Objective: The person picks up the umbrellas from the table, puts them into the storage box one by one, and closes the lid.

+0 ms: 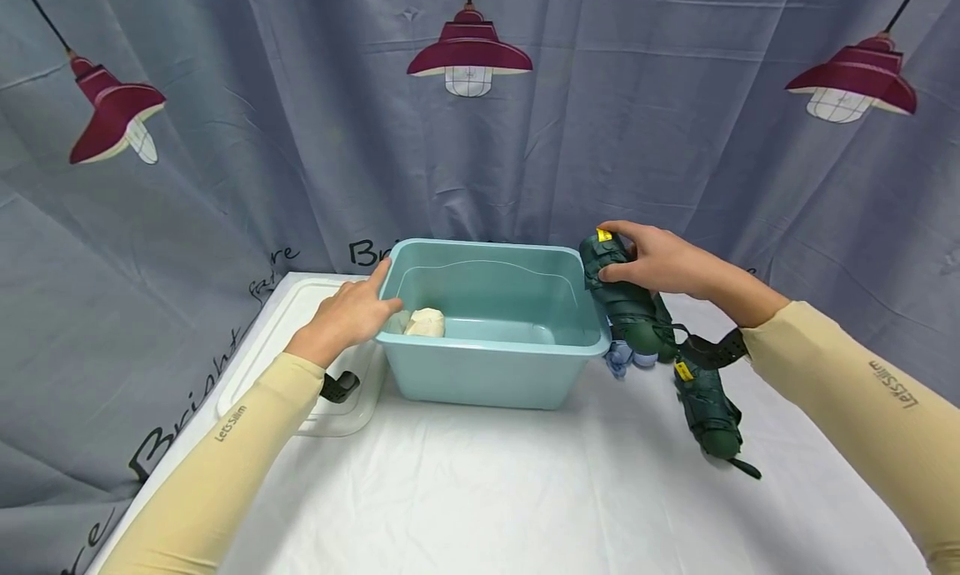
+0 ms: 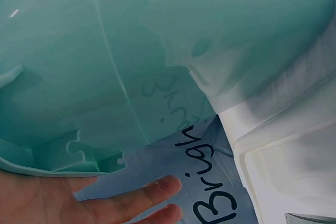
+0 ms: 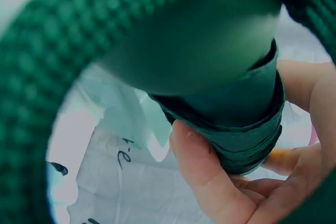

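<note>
A light teal plastic bin (image 1: 480,375) stands upright on the table with a small cream-coloured lump (image 1: 425,322) in its left end. My left hand (image 1: 345,315) rests at the bin's left rim; in the left wrist view its fingers (image 2: 134,195) stretch out straight past the outside. With thumb and fingers around it, my right hand (image 1: 667,262) grips a folded dark green umbrella (image 1: 622,296) tilted beside the bin's right rim. In the right wrist view the umbrella's rounded end (image 3: 199,45) and its strap (image 3: 31,98) fill the foreground.
Another folded green umbrella (image 1: 708,412) lies to the right on the white-covered table (image 1: 480,492). Blue items (image 1: 619,358) lie by the bin's right side, partly hidden under the held umbrella. A white translucent lid (image 1: 337,421) lies at left. A grey-blue printed curtain (image 1: 322,125) hangs behind.
</note>
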Demonstrator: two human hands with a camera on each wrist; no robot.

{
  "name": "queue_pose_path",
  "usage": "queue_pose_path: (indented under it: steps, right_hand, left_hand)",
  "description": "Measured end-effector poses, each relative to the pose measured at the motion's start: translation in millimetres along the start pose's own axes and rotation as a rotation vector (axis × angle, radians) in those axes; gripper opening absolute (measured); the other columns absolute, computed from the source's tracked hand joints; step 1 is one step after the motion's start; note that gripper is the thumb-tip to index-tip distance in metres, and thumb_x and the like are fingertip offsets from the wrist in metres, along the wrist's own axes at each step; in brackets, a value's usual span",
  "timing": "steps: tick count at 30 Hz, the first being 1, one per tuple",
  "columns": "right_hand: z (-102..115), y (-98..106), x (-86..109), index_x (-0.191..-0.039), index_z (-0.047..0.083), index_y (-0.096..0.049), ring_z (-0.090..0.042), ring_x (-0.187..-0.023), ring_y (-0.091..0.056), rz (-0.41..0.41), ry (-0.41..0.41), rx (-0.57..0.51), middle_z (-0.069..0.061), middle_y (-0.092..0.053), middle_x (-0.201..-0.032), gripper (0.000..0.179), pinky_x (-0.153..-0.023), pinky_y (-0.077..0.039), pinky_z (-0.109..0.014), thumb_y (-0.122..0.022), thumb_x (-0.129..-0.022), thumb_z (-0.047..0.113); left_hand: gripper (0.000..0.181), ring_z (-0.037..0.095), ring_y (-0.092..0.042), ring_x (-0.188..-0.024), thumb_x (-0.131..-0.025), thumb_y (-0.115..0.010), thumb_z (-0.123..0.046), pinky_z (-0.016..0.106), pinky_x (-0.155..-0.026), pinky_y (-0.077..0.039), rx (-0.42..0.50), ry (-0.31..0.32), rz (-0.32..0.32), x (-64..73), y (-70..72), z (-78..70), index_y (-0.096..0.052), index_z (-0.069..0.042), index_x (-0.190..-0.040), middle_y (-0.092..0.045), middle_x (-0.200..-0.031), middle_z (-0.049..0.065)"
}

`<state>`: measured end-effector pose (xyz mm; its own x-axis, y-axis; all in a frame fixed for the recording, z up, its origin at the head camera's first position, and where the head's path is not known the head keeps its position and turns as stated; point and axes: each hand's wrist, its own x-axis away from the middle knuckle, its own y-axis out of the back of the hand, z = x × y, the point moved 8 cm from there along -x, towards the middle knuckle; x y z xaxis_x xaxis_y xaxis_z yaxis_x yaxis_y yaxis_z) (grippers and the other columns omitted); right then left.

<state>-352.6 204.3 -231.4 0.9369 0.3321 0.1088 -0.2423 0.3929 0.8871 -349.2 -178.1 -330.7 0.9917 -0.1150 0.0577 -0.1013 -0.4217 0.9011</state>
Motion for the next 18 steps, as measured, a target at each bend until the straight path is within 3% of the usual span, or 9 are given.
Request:
queue_pose_path:
  steps: [5, 10, 18]
  right_hand:
    - [8.9, -0.9, -10.5, -0.161, 0.016, -0.024, -0.024, -0.080, -0.062, 0.023, -0.008, -0.058, -0.022, -0.061, -0.120, 0.079, -0.064, -0.052, -0.039, -0.065, -0.096, 0.035]
    - [17.9, -5.1, -21.4, -0.160, 0.017, -0.024, -0.025, -0.087, -0.063, 0.040, -0.014, -0.087, -0.023, -0.059, -0.124, 0.079, -0.067, -0.054, -0.039, -0.065, -0.095, 0.033]
    - [25.7, -11.4, -40.2, -0.160, 0.017, -0.025, -0.024, -0.077, -0.064, 0.055, -0.005, -0.123, -0.023, -0.060, -0.122, 0.079, -0.064, -0.056, -0.040, -0.065, -0.094, 0.033]
  left_hand:
    - [0.081, 0.042, -0.039, -0.141, -0.098, -0.042, -0.048, 0.065, -0.100, -0.040, -0.015, -0.006, -0.011, -0.7, 0.3, 0.1, 0.001, -0.030, -0.164, -0.041, -0.156, 0.020]
    - [0.081, 0.042, -0.042, -0.139, -0.098, -0.043, -0.048, 0.064, -0.099, -0.040, -0.020, -0.011, -0.020, -0.9, 0.0, -1.0, 0.000, -0.030, -0.164, -0.043, -0.155, 0.020]
    - [0.081, 0.041, -0.044, -0.138, -0.097, -0.043, -0.048, 0.062, -0.096, -0.042, -0.023, -0.012, -0.031, -0.4, 1.4, -1.2, -0.002, -0.029, -0.164, -0.044, -0.154, 0.020]
